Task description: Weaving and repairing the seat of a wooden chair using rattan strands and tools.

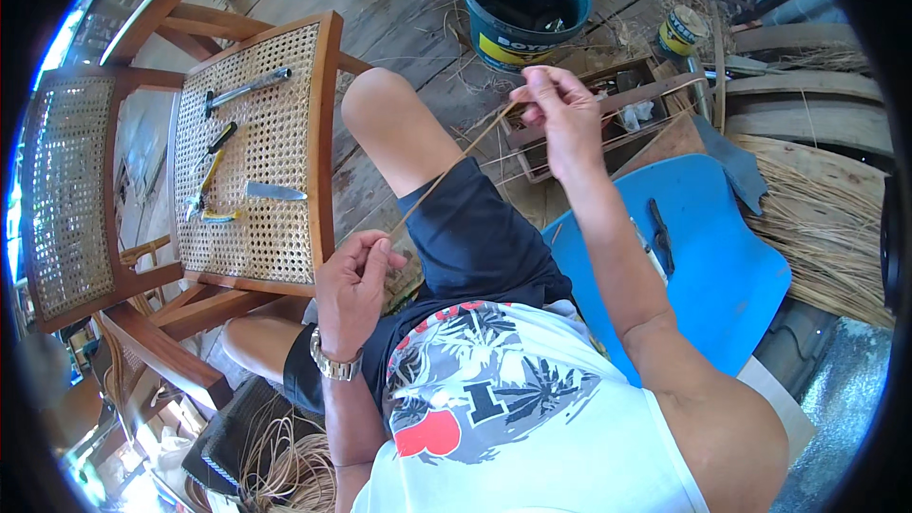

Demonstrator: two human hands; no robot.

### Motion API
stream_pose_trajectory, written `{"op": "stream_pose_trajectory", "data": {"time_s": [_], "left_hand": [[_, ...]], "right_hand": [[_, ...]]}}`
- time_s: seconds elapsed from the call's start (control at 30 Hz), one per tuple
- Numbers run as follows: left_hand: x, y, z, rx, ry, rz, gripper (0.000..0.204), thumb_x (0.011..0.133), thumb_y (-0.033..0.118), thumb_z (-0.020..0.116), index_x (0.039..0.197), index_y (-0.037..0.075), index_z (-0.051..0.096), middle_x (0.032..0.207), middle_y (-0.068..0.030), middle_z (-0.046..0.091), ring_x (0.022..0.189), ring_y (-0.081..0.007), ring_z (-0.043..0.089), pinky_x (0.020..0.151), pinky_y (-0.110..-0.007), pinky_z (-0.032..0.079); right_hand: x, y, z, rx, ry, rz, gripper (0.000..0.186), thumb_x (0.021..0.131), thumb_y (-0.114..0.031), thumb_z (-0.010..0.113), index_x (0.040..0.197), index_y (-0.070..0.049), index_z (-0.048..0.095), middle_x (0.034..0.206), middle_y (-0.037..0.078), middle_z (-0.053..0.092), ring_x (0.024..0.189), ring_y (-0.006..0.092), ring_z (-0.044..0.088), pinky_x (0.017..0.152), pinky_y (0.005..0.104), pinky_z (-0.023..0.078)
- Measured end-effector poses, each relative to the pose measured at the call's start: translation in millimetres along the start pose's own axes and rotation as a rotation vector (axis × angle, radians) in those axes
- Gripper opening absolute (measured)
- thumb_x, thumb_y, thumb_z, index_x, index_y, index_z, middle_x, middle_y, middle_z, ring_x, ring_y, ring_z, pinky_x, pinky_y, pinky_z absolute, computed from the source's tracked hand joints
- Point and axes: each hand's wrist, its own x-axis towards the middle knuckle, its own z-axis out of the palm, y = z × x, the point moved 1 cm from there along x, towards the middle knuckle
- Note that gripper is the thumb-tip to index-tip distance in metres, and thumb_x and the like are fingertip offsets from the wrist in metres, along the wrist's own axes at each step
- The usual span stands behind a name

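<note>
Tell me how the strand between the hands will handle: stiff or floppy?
The strand is probably light, being so thin. Likely flexible, if it resembles the coiled strands at lower left, which curve in loops. Pushed endwise, it may buckle, being slender.

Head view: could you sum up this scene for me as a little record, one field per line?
Left hand: pinches a thin, tan cane strand; the left hand wears a silver metal watch
Right hand: the right hand grips the same strand farther up, drawing it into a slanting line
To the left: a brown wooden chair with a woven cane seat
On that seat: yellow-handled pliers, a flat grey metal blade and other tools
To the right: a smooth blue plastic seat
Beyond: a round dark-green bucket
</note>
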Motion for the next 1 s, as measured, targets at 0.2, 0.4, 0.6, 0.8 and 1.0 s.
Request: {"op": "stream_pose_trajectory", "data": {"time_s": [0.2,0.4,0.6,0.8,1.0], "left_hand": [[1.3,-28.1,-13.9,-0.106,-0.04,-0.058,0.016,0.104,0.013,0.06,0.105,-0.001,0.067,0.081,-0.0012,0.072,0.066,-0.0003,0.056,0.057,-0.018,0.039],[-7.8,-55.8,-25.4,-0.059,0.057,-0.044,0.016,0.103,0.015,0.063,0.099,0.0,0.067,0.077,-0.0022,0.071,0.065,-0.0026,0.058,0.056,-0.02,0.041],[-32.0,-68.7,-32.8,0.059,0.199,-0.053,0.015,0.099,0.015,0.067,0.097,0.001,0.065,0.073,-0.003,0.068,0.063,-0.0069,0.06,0.056,-0.025,0.044],[-47.4,-34.4,-30.7,0.118,0.422,0.169,0.02,0.094,0.015,0.074,0.107,0.002,0.066,0.079,-0.005,0.065,0.062,-0.0099,0.056,0.057,-0.027,0.044],[-17.6,-0.7,-11.2,0.009,0.344,0.315,0.019,0.099,0.013,0.067,0.113,0.001,0.066,0.083,-0.0054,0.068,0.064,-0.0097,0.053,0.06,-0.028,0.045]], "right_hand": [[7.1,2.9,-18.6,-0.102,-0.003,0.018,0.018,0.101,-0.024,0.069,0.109,-0.009,0.073,0.087,0.005,0.075,0.065,0.0038,0.059,0.06,0.0186,0.047],[2.0,-0.6,0.8,-0.095,-0.07,0.083,0.018,0.102,-0.022,0.067,0.111,-0.007,0.073,0.087,0.004,0.075,0.068,0.0029,0.061,0.06,0.0171,0.046],[-9.8,-15.8,24.1,-0.08,-0.118,0.024,0.012,0.101,-0.017,0.069,0.106,-0.007,0.072,0.089,0.004,0.074,0.068,0.0032,0.06,0.06,0.0177,0.048],[-47.7,-35.6,62.0,-0.157,-0.23,-0.138,0.01,0.101,-0.015,0.067,0.102,-0.005,0.07,0.088,0.005,0.073,0.068,0.0046,0.06,0.062,0.0197,0.051],[-117.7,-19.9,118.0,-0.44,-0.664,-0.383,0.005,0.098,-0.007,0.069,0.098,-0.003,0.067,0.088,0.004,0.069,0.078,0.0078,0.064,0.067,0.0275,0.051]]}}
